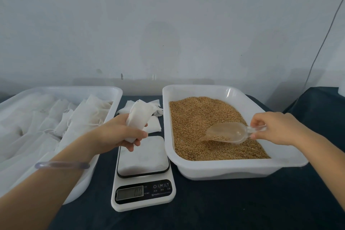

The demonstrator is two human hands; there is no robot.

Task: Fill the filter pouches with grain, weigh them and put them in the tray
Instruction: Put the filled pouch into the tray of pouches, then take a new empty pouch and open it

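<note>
Your left hand [119, 134] grasps the filter pouch [139, 115] by its lower half, above the scale [143, 155]. The pouch looks soft, light and prone to slumping, so take hold near the mouth. Your right hand [274, 129] pinches the handle of the clear scoop [227, 132], whose bowl rests in the grain [196, 117] in the right tray [224, 166].

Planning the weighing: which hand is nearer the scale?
Left. The left hand, gripping a pouch, is over the scale's corner; the right hand holds the scoop in the grain tray beside it.
</note>
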